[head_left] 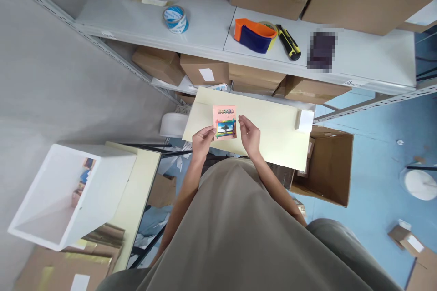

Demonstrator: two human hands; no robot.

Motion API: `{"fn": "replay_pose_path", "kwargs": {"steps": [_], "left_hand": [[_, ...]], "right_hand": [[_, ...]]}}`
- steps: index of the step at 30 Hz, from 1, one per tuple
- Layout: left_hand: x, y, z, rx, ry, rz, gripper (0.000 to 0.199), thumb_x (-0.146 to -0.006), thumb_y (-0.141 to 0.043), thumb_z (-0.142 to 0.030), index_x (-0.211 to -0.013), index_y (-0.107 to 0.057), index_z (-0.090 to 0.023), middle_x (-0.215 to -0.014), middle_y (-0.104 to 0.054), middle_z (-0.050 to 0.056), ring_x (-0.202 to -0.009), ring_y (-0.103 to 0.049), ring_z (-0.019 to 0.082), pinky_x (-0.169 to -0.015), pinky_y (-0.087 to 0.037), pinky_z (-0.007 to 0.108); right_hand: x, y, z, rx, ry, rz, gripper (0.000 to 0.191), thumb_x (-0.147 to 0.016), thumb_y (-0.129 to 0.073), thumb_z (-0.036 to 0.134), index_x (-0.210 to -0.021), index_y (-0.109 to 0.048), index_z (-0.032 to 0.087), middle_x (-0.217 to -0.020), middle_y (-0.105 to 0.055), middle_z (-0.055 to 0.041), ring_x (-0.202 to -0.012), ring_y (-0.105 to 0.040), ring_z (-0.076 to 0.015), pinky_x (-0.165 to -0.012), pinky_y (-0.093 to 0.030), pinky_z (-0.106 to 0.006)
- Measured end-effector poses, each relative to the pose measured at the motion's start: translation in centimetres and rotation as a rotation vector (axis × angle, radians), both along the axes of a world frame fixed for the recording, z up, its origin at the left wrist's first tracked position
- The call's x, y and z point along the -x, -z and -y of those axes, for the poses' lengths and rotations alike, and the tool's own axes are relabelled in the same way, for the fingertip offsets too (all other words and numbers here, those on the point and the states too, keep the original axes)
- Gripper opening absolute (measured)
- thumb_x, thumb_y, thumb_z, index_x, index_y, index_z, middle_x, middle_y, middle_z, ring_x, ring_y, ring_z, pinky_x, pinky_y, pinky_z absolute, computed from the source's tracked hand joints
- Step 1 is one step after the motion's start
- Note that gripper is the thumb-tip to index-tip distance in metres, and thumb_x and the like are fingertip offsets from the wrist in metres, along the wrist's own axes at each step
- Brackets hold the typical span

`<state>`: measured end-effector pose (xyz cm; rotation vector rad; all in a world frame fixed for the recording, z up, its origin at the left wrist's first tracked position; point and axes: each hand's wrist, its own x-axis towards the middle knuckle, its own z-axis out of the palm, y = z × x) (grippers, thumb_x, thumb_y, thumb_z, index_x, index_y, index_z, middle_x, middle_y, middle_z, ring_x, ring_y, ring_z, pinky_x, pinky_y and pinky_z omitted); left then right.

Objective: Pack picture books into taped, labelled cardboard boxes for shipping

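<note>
A small pink card packet [224, 121] with a colourful picture on it lies over the pale yellow table top [273, 132]. My left hand [202, 140] grips the packet's lower left corner with thumb and fingers. My right hand [249, 134] sits just right of the packet, fingers slightly curled and apart, close to its right edge; whether it touches is unclear. A small white box [304, 120] rests at the table's right end.
A grey shelf [211, 27] behind holds a tape roll [175, 19], an orange-and-blue tape dispenser [254, 35] and a yellow-black knife [288, 42], with cardboard boxes above and below. An open carton [329, 168] stands right; a white bin [68, 191] left.
</note>
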<state>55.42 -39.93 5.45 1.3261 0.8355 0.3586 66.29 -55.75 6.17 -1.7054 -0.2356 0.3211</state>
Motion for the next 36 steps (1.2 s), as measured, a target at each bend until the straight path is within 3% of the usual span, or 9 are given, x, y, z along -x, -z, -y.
{"fn": "replay_pose_path", "kwargs": {"steps": [3, 6, 10, 15, 21, 28, 31, 34, 36], "left_hand": [[-0.2, -0.5, 1.6, -0.195, -0.026, 0.035, 0.04, -0.085, -0.084, -0.051, -0.106, -0.085, -0.017, -0.108, -0.085, 0.011, -0.101, -0.081, 0.028, -0.096, -0.065, 0.041], [0.0, -1.3, 3.6, -0.364, 0.034, 0.038, 0.032, -0.092, -0.078, -0.047, -0.11, -0.086, -0.022, -0.112, -0.085, 0.006, -0.1, -0.082, 0.026, -0.095, -0.067, 0.041], [0.6, -2.3, 4.8, -0.541, 0.142, 0.079, 0.03, -0.096, -0.075, -0.049, -0.115, -0.086, -0.029, -0.12, -0.083, 0.003, -0.1, -0.082, 0.025, -0.097, -0.068, 0.043], [1.3, -2.4, 2.1, -0.467, 0.094, 0.064, 0.046, -0.095, -0.076, -0.056, -0.127, -0.08, -0.024, -0.129, -0.08, 0.01, -0.119, -0.076, 0.027, -0.108, -0.062, 0.044], [2.0, -0.5, 0.7, -0.088, 0.112, 0.058, 0.05, -0.089, -0.079, -0.062, -0.111, -0.083, -0.017, -0.117, -0.083, 0.012, -0.107, -0.078, 0.028, -0.101, -0.062, 0.043], [1.9, -0.9, 2.7, -0.255, -0.062, 0.042, 0.042, -0.089, -0.081, -0.052, -0.113, -0.086, -0.018, -0.11, -0.085, 0.007, -0.098, -0.08, 0.026, -0.094, -0.064, 0.039], [1.5, -1.9, 4.5, -0.334, -0.017, 0.054, 0.037, -0.092, -0.078, -0.049, -0.114, -0.086, -0.021, -0.113, -0.084, 0.007, -0.099, -0.079, 0.025, -0.092, -0.065, 0.039], [1.3, -2.5, 5.2, -0.38, 0.127, 0.101, 0.037, -0.093, -0.078, -0.047, -0.122, -0.083, -0.024, -0.129, -0.08, 0.008, -0.103, -0.079, 0.024, -0.096, -0.066, 0.039], [1.2, -2.4, 4.4, -0.39, 0.165, 0.102, 0.042, -0.092, -0.079, -0.049, -0.127, -0.08, -0.025, -0.135, -0.078, 0.01, -0.109, -0.077, 0.024, -0.097, -0.065, 0.039]], "right_hand": [[1.4, -0.7, -0.7, -0.038, -0.014, -0.015, 0.047, -0.1, -0.062, 0.061, -0.122, -0.082, 0.025, -0.13, -0.08, -0.0093, -0.131, -0.073, -0.0304, -0.113, -0.06, -0.048], [2.9, -1.4, -1.6, -0.13, -0.109, -0.109, 0.055, -0.089, -0.078, 0.061, -0.13, -0.079, 0.024, -0.134, -0.079, -0.0076, -0.13, -0.073, -0.0325, -0.107, -0.065, -0.048], [3.1, -1.5, -1.5, -0.207, -0.044, -0.138, 0.055, -0.089, -0.077, 0.061, -0.128, -0.079, 0.022, -0.126, -0.082, -0.0079, -0.117, -0.079, -0.0302, -0.1, -0.067, -0.045], [1.6, -0.3, -0.1, -0.237, -0.014, -0.153, 0.047, -0.088, -0.075, 0.059, -0.113, -0.081, 0.019, -0.106, -0.086, -0.0084, -0.101, -0.081, -0.0285, -0.09, -0.067, -0.041], [1.2, 1.1, 0.5, -0.181, -0.1, -0.163, 0.045, -0.09, -0.072, 0.057, -0.111, -0.081, 0.018, -0.104, -0.085, -0.0096, -0.097, -0.081, -0.0282, -0.085, -0.065, -0.04], [2.1, 0.2, -0.3, -0.145, -0.052, -0.129, 0.049, -0.089, -0.077, 0.059, -0.119, -0.081, 0.02, -0.134, -0.079, -0.013, -0.127, -0.074, -0.0319, -0.112, -0.06, -0.048], [3.1, -0.5, -1.1, -0.244, -0.188, -0.187, 0.052, -0.084, -0.084, 0.06, -0.119, -0.08, 0.022, -0.126, -0.081, -0.0093, -0.118, -0.077, -0.0302, -0.102, -0.065, -0.043], [2.9, -0.5, -1.1, -0.25, -0.202, -0.175, 0.047, -0.088, -0.079, 0.063, -0.111, -0.08, 0.022, -0.096, -0.082, -0.004, -0.084, -0.077, -0.0219, -0.074, -0.065, -0.033], [2.2, -0.2, -0.5, -0.228, -0.193, -0.179, 0.046, -0.091, -0.074, 0.066, -0.104, -0.079, 0.022, -0.072, -0.072, 0.0008, -0.06, -0.064, -0.0157, -0.055, -0.055, -0.028]]}}
